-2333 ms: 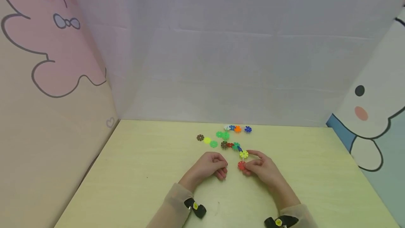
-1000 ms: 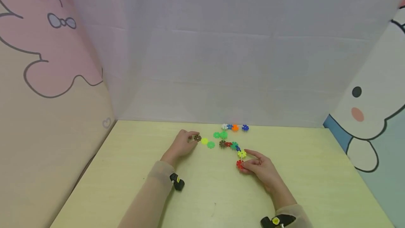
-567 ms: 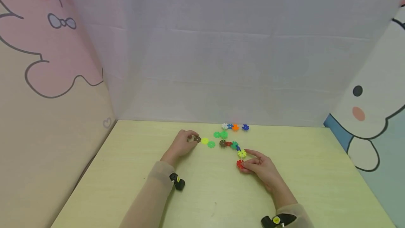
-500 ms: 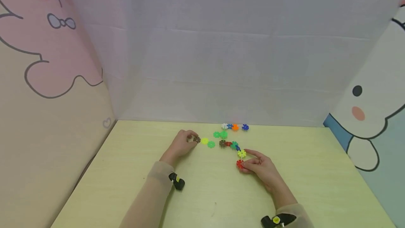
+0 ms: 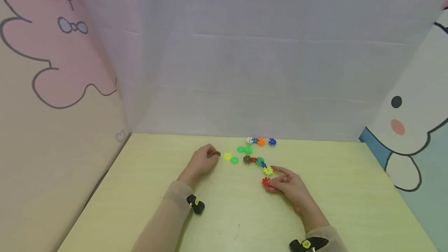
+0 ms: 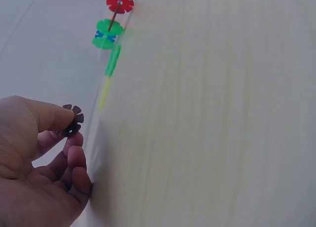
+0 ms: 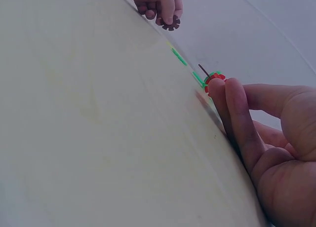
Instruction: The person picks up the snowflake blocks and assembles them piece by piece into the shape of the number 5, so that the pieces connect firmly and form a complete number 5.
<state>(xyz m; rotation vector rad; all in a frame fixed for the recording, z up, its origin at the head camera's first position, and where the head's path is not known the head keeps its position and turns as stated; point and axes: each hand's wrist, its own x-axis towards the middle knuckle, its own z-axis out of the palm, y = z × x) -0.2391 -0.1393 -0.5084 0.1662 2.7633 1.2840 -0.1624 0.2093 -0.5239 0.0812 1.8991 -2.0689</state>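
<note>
My left hand (image 5: 201, 161) pinches a brown notched snowflake disc (image 6: 74, 121) between thumb and fingers, at the left end of the loose pieces. In the head view that disc shows nearly edge-on. The right hand (image 5: 292, 188) pinches the red snowflake disc (image 5: 265, 182) at the near end of a linked chain. Beyond it the chain goes through a yellow disc (image 5: 268, 170), a dark blue one, a teal one (image 5: 259, 161), a red one and a second brown disc (image 5: 247, 160). An extended right finger reaches beside the yellow disc.
A loose yellow disc (image 5: 228, 156) and a green disc (image 5: 234, 160) lie between my left hand and the chain. Behind them are two green discs (image 5: 248, 149). White, blue, orange (image 5: 261, 142) and dark blue discs line the back, near the pale curtain (image 5: 224, 88).
My left hand has moved left and away from me, from beside the chain to the brown disc, and now grips it, turned edge-on. The right hand keeps its hold on the red disc.
</note>
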